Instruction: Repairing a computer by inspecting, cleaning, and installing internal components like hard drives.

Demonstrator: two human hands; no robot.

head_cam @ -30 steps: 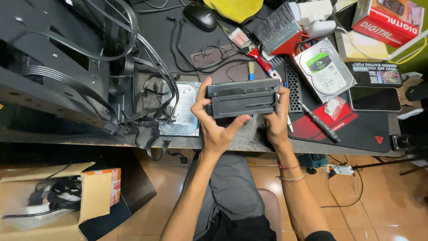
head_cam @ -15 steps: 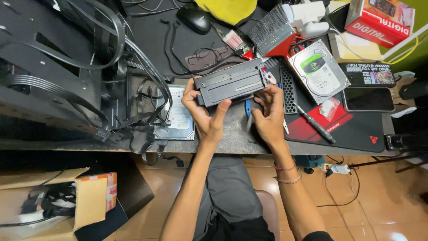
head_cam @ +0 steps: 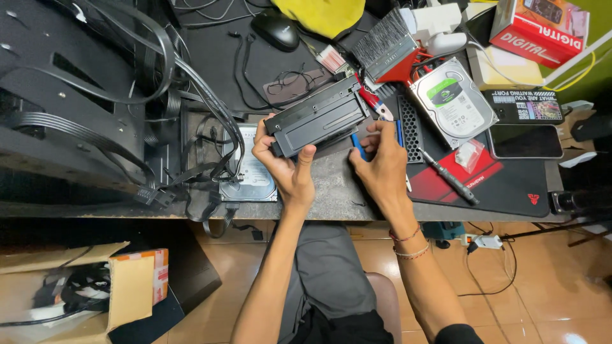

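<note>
L hand [head_cam: 285,162]: clenched round the near-left end of a black drive cage [head_cam: 319,116]; thumb up its front face, fingers wrapped behind.
R hand [head_cam: 381,167]: fingertips pinched on a small blue strip [head_cam: 357,145] just below the cage's right end; grip closed on it. Red thread bands at the wrist.
Cage: long black metal box w/ slotted side, lifted off the desk [head_cam: 331,191], tilted, right end higher and further away. Sits between both hands, above the desk's front-centre.
Just R of cage: red-handled tool [head_cam: 373,102] by its far corner; black perforated panel [head_cam: 410,127] flat on the desk.
Beyond that: bare hard drive [head_cam: 452,102], label up, silver; black screwdriver [head_cam: 449,177] lying on a red-and-black mat [head_cam: 510,185]; dark phone [head_cam: 524,141] on the mat's far edge.
L of cage: 2nd hard drive [head_cam: 245,178] flat near the desk edge, partly under black cables [head_cam: 204,127] running from an open PC case [head_cam: 70,95].
Far side: black mouse [head_cam: 275,29], eyeglasses [head_cam: 296,83], anti-static brush [head_cam: 386,44], red box [head_cam: 542,28].
Floor, lower L: cardboard box [head_cam: 76,293] w/ cables in it.
</note>
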